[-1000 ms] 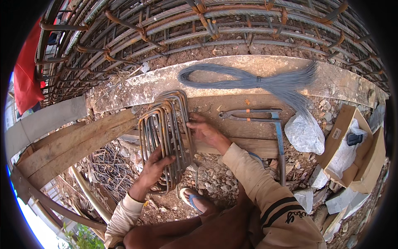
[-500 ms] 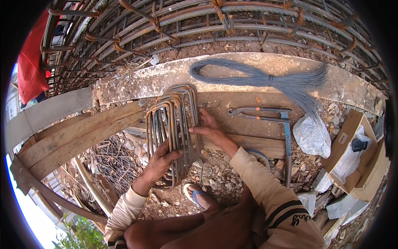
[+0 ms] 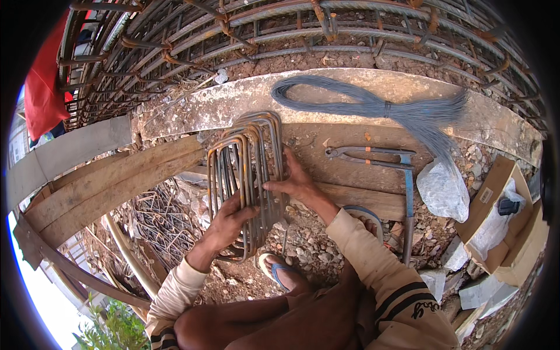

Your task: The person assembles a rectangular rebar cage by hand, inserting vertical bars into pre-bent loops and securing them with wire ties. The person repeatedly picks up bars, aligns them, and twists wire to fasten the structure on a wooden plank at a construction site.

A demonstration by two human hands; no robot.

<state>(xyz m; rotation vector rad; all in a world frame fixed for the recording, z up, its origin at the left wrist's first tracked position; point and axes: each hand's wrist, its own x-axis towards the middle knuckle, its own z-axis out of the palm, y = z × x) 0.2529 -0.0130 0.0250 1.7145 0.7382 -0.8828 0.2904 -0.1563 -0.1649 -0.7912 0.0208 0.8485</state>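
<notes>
A bundle of rusty rectangular rebar stirrups point(image 3: 240, 137) stands upright in front of me, its bars lined up side by side. My left hand point(image 3: 229, 224) is closed round the lower left bars, with the thumb across the front. On the right side of the bundle, my right hand point(image 3: 294, 178) grips the outer bars, thumb in front and fingers partly hidden behind them. To the right, a pair of long-handled pincers point(image 3: 335, 153) lies on a board, its handle ends by a blue metal bar point(image 3: 407, 189).
A tied hank of grey wire point(image 3: 373, 108) lies on a concrete ledge point(image 3: 192, 108). Behind it rises a rebar cage point(image 3: 280, 35). More bent bars point(image 3: 163, 224) are heaped at left, below wooden planks point(image 3: 116, 184). At right are a pale rock point(image 3: 440, 189) and a cardboard box point(image 3: 487, 198).
Both hands keep their hold on the stirrups. The view has shifted slightly, and more of a foot in a sandal shows beneath my right forearm.
</notes>
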